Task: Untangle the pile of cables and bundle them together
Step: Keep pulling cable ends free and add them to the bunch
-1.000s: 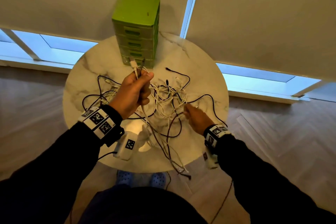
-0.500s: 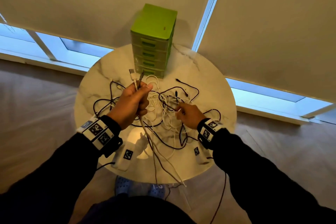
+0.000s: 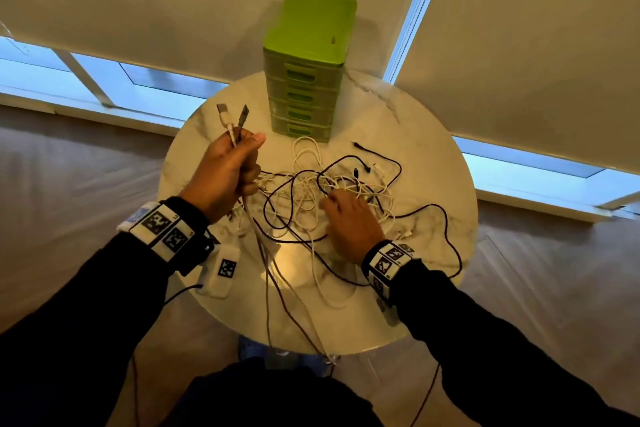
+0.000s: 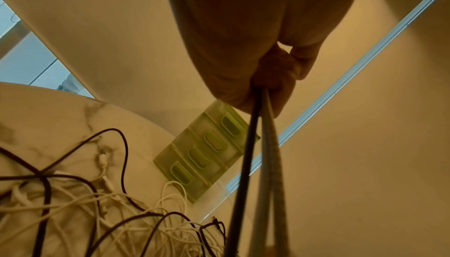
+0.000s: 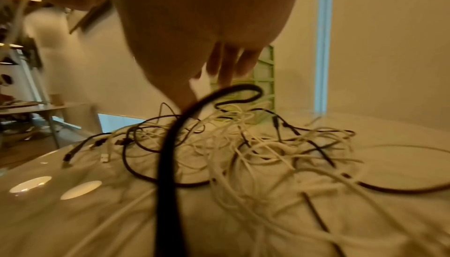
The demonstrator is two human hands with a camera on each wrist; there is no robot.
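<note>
Left hand clenches two thin cables; right hand, fingers relaxed, touches the tangled pile on the round marble tabletop

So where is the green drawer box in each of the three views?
Head: green drawer box at top centre, on the far edge of the table.
Left wrist: lower centre, tilted, behind the held cables.
Right wrist: centre right, partly hidden by fingers.
Shared landmark: cable pile.

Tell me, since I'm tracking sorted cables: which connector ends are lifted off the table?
The white plug and dark plug sticking up from the left hand; the rest lie tangled on the table.
</note>
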